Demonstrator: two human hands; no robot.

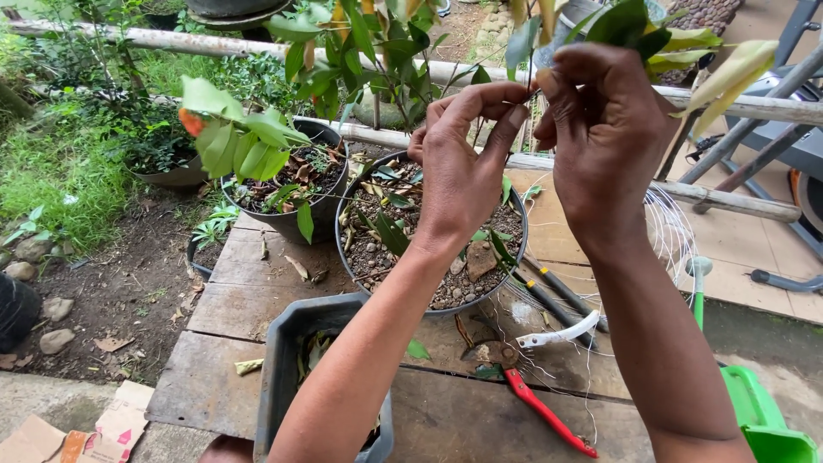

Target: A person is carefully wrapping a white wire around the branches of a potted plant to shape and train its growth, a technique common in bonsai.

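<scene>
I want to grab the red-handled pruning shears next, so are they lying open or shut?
Open. The red-handled pruning shears lie flat on the wooden table, with the white handle and the red handle splayed well apart.

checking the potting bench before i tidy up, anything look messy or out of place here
A few things. Dry fallen leaves lie on the wooden table. The red-handled pruners lie open among loose white wire. Both hands, left hand and right hand, pinch a thin stem above the gravel-filled pot.

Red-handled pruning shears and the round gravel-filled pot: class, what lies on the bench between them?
In the head view, between the red-handled shears and the gravel-filled pot lie bare bench boards and thin wire strands; nothing bulkier.
</scene>
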